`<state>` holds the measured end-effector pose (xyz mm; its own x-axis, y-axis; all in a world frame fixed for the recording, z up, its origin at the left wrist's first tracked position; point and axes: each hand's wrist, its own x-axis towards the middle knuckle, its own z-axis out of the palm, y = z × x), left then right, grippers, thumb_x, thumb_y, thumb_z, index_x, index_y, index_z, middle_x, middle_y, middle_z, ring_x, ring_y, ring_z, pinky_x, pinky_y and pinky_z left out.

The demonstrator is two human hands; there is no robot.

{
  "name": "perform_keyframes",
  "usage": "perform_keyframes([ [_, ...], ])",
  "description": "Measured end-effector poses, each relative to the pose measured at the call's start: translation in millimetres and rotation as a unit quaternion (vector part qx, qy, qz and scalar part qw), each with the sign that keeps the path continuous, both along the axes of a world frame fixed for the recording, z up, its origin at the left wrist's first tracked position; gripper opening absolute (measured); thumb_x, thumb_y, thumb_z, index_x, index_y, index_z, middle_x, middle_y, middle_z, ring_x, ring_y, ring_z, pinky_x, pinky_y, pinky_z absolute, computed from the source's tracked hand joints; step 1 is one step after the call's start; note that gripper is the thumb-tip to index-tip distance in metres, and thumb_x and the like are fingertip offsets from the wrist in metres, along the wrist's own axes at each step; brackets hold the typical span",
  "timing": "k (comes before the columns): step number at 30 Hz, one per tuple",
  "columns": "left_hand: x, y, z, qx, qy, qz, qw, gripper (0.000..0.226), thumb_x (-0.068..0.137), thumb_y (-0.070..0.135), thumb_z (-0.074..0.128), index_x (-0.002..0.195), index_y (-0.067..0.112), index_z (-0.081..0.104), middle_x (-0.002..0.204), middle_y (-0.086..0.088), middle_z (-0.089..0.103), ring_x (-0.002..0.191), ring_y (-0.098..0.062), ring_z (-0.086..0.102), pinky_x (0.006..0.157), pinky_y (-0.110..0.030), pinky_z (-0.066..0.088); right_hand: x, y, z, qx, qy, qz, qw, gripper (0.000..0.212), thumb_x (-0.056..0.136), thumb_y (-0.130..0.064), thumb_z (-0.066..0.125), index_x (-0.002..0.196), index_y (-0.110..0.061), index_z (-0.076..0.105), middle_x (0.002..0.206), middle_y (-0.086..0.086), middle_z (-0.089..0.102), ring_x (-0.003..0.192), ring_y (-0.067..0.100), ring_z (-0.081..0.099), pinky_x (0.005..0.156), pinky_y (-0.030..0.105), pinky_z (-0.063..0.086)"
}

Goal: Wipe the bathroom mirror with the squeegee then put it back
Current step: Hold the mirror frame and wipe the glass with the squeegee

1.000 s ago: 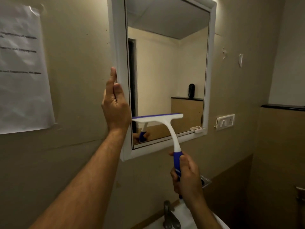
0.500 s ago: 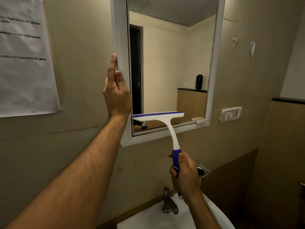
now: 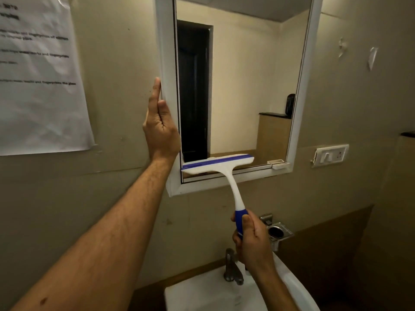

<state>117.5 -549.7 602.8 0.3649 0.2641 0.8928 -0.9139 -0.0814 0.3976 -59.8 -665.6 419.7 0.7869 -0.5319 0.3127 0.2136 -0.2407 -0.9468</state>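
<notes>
White-and-blue squeegee point(image 3: 221, 167): our right hand point(image 3: 252, 240) wraps its handle, blade level at the mirror point(image 3: 242, 86)'s six o'clock. Our left hand point(image 3: 160, 126) lies flat, fingers straight, against the frame's nine o'clock edge.

Dim warm indoor light, soft focus, wide-angle bowing at edges

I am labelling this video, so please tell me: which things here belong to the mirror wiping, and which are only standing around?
Part of the job:
- squeegee, in the right hand
- mirror, its frame steadied by the left hand

Only around:
- paper notice
- tap
- sink
- metal holder
- wall switch
</notes>
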Motion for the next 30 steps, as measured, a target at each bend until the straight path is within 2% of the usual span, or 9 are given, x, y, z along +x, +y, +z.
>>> perform_keyframes([
  [2,0,0,0,0.000,0.001,0.002,1.000,0.042,0.104,0.024,0.030,0.145,0.017,0.036,0.137,-0.007,0.053,0.102,-0.046,0.056,0.084,-0.046,0.050,1,-3,8,-0.004,-0.006,-0.003,1.000,0.034,0.100,-0.036,0.034,0.112,-0.014,0.056,0.073,0.003,0.050,0.058,0.011,0.044,0.047,0.016,0.040],
  [5,1,-1,0,0.005,-0.002,0.003,1.000,0.042,0.104,0.026,0.029,0.145,0.019,0.035,0.143,0.001,0.047,0.102,-0.051,0.053,0.083,-0.054,0.051,5,-5,15,-0.024,-0.014,-0.008,1.000,0.042,0.090,-0.047,0.033,0.110,-0.018,0.056,0.072,0.006,0.048,0.058,0.013,0.044,0.051,0.021,0.040],
  [10,3,0,-2,0.011,-0.004,0.006,1.000,0.044,0.104,0.031,0.027,0.146,0.021,0.034,0.140,-0.004,0.050,0.106,-0.053,0.051,0.086,-0.057,0.049,7,-2,-2,-0.025,-0.007,-0.020,0.999,0.026,0.097,-0.037,0.033,0.098,-0.024,0.055,0.069,0.007,0.048,0.056,0.013,0.043,0.052,0.026,0.040],
  [15,-5,0,1,0.006,0.002,-0.002,1.000,0.042,0.104,0.022,0.030,0.145,0.016,0.035,0.146,0.001,0.044,0.102,-0.046,0.057,0.085,-0.046,0.053,0,-2,-1,-0.018,-0.007,-0.011,1.000,0.027,0.099,-0.034,0.033,0.098,-0.022,0.057,0.066,0.006,0.047,0.052,0.011,0.042,0.048,0.023,0.039],
  [19,-3,1,-1,0.008,-0.002,-0.010,1.000,0.042,0.104,0.023,0.030,0.146,0.016,0.034,0.146,0.001,0.044,0.114,-0.045,0.052,0.093,-0.049,0.049,3,-5,16,-0.007,-0.028,-0.011,1.000,0.041,0.088,-0.051,0.032,0.102,-0.022,0.057,0.065,0.004,0.046,0.054,0.013,0.042,0.048,0.023,0.039],
  [23,-3,1,-1,0.013,-0.001,-0.003,1.000,0.043,0.104,0.026,0.029,0.146,0.018,0.033,0.146,0.002,0.044,0.105,-0.053,0.051,0.085,-0.057,0.049,9,-3,8,-0.005,-0.030,-0.011,0.999,0.028,0.098,-0.037,0.032,0.099,-0.022,0.055,0.065,0.004,0.046,0.054,0.011,0.042,0.046,0.018,0.038],
  [27,-7,1,-1,0.015,0.003,-0.003,1.000,0.041,0.105,0.020,0.030,0.145,0.014,0.035,0.148,0.001,0.040,0.122,-0.031,0.052,0.102,-0.038,0.046,5,0,-19,-0.005,-0.018,-0.003,1.000,0.035,0.089,-0.044,0.034,0.097,-0.018,0.056,0.064,0.005,0.048,0.052,0.013,0.043,0.047,0.022,0.039],
  [29,-8,1,0,0.017,0.004,-0.003,1.000,0.042,0.105,0.024,0.029,0.146,0.018,0.034,0.149,0.005,0.039,0.118,-0.036,0.054,0.097,-0.045,0.048,3,-3,-20,-0.012,-0.013,-0.006,1.000,0.038,0.085,-0.047,0.035,0.098,-0.019,0.056,0.065,0.005,0.048,0.053,0.015,0.043,0.048,0.024,0.039],
  [30,-8,0,0,0.015,0.005,-0.003,1.000,0.042,0.105,0.024,0.029,0.146,0.017,0.034,0.149,0.006,0.038,0.119,-0.028,0.055,0.098,-0.042,0.048,3,-5,-16,-0.013,-0.018,-0.004,1.000,0.039,0.086,-0.048,0.035,0.098,-0.019,0.057,0.064,0.005,0.048,0.053,0.014,0.042,0.048,0.024,0.039],
])
